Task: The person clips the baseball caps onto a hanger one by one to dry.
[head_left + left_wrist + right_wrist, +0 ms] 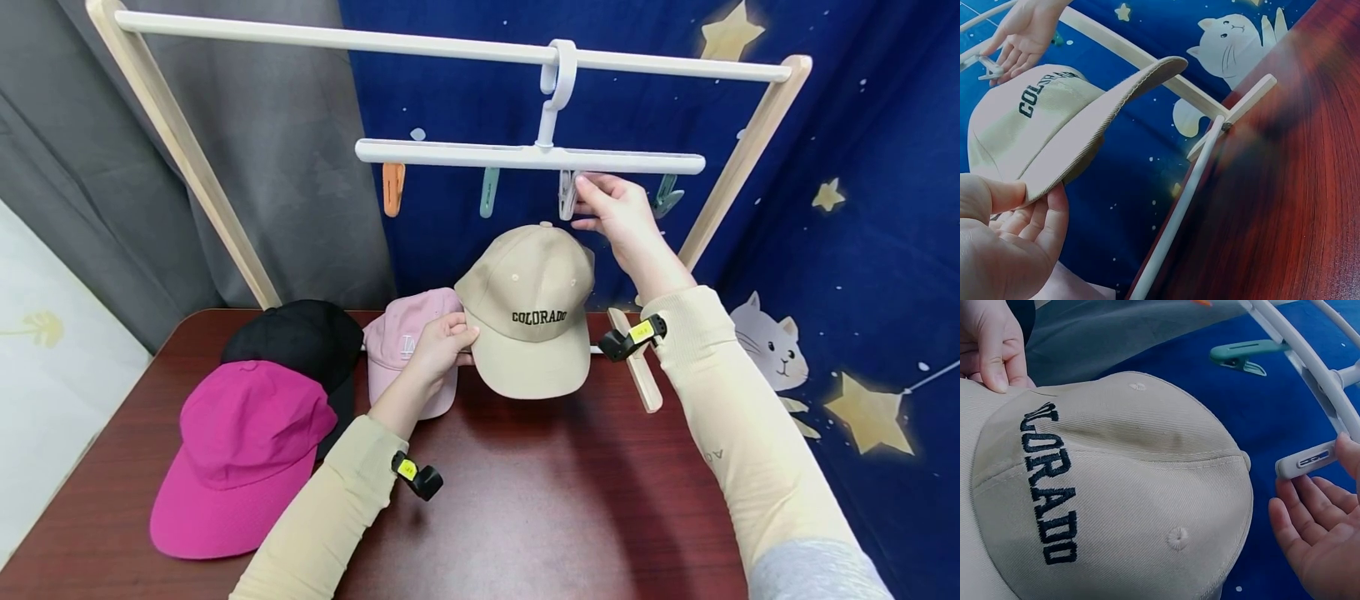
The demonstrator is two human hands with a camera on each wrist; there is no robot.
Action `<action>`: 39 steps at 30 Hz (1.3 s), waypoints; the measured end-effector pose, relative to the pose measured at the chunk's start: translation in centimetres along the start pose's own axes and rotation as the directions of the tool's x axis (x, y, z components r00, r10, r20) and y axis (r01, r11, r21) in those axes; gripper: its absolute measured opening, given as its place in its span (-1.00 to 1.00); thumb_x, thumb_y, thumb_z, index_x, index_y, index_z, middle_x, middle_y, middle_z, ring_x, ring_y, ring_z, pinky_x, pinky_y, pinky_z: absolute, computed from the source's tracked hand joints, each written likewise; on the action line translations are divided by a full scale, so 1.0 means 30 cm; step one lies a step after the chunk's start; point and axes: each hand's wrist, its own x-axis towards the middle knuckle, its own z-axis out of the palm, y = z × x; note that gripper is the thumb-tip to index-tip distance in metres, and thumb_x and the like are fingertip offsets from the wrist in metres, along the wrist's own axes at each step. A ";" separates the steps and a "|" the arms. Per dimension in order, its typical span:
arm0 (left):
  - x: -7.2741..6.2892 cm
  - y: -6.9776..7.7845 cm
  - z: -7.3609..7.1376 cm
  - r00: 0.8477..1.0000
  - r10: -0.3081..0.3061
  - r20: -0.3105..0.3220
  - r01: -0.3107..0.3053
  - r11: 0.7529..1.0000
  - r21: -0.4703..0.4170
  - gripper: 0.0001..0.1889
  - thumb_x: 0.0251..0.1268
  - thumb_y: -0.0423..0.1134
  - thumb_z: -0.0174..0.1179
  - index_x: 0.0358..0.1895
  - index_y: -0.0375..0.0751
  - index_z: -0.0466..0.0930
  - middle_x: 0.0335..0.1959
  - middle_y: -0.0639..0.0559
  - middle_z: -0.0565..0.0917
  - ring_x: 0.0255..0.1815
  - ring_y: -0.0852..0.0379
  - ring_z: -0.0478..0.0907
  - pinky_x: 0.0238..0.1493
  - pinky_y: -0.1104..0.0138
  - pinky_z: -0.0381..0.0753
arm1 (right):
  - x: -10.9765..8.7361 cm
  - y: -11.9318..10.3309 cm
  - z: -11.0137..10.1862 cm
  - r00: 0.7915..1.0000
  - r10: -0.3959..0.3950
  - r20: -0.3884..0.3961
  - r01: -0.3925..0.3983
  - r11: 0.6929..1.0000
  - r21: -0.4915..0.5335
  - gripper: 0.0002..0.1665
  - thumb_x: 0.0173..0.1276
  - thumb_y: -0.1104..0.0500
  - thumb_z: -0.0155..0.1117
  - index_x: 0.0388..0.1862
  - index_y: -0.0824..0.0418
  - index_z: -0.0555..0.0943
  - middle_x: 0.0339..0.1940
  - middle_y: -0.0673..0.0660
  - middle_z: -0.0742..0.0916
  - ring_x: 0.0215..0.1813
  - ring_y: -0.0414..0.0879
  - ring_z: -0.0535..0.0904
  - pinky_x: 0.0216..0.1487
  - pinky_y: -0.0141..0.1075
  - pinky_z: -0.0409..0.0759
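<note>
My left hand [442, 343] pinches the brim edge of a beige cap [546, 279] lettered COLORADO, thumb on top and fingers beneath. The cap is held up in the air, crown uppermost, below a white hanger [525, 157]. At the hanger my right hand [617, 212] grips a white clip [567, 196] between thumb and fingers. In the right wrist view this clip [1304, 461] is just beyond the cap's top button, apart from the cloth. An orange clip [393, 190], a teal clip [489, 192] and a green clip [667, 197] also hang from the bar.
A wooden rack [337, 39] carries the hanger on its top rail. On the table [540, 500] at left, a magenta cap [247, 442] overlaps a black cap [300, 333]. A pink cap [408, 321] lies behind my left hand. The rack's foot [641, 375] stands at right.
</note>
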 end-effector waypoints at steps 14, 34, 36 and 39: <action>0.004 -0.004 -0.008 1.000 0.010 -0.006 -0.011 1.000 -0.011 -0.82 0.38 -0.53 0.00 -0.02 -0.54 0.42 -0.49 0.10 0.65 -0.55 0.25 0.57 -0.50 0.40 0.61 | -0.002 0.005 -0.003 1.000 -0.011 0.002 0.011 0.999 0.034 -0.62 0.42 0.18 0.18 0.11 0.40 0.50 -0.19 0.09 0.64 -0.32 -0.15 0.60 -0.30 -0.38 0.61; -0.006 0.001 -0.020 1.000 0.020 0.018 -0.019 0.999 -0.036 -0.83 0.39 -0.53 -0.02 -0.03 -0.55 0.41 -0.49 0.09 0.65 -0.54 0.25 0.57 -0.49 0.40 0.60 | -0.014 0.003 0.026 0.997 -0.075 -0.031 0.075 0.997 0.015 -0.93 0.44 0.29 0.12 -0.17 0.27 0.53 -0.35 0.03 0.62 -0.32 -0.18 0.57 -0.34 -0.38 0.59; -0.007 -0.001 -0.020 1.000 0.021 0.020 -0.020 0.999 -0.029 -0.82 0.39 -0.53 -0.02 -0.01 -0.55 0.40 -0.49 0.10 0.65 -0.53 0.26 0.57 -0.49 0.41 0.60 | -0.015 0.002 0.025 0.996 -0.079 -0.037 0.080 0.997 0.009 -0.94 0.43 0.29 0.13 -0.19 0.27 0.54 -0.37 0.02 0.62 -0.33 -0.18 0.57 -0.35 -0.39 0.59; -0.011 -0.002 -0.019 1.000 0.023 0.018 -0.023 1.000 -0.019 -0.81 0.39 -0.52 -0.01 -0.01 -0.55 0.40 -0.48 0.10 0.64 -0.52 0.26 0.57 -0.49 0.41 0.59 | -0.019 -0.001 0.024 0.995 -0.089 -0.038 0.089 0.996 -0.003 -0.95 0.43 0.29 0.13 -0.23 0.25 0.54 -0.39 0.01 0.62 -0.33 -0.19 0.56 -0.34 -0.39 0.59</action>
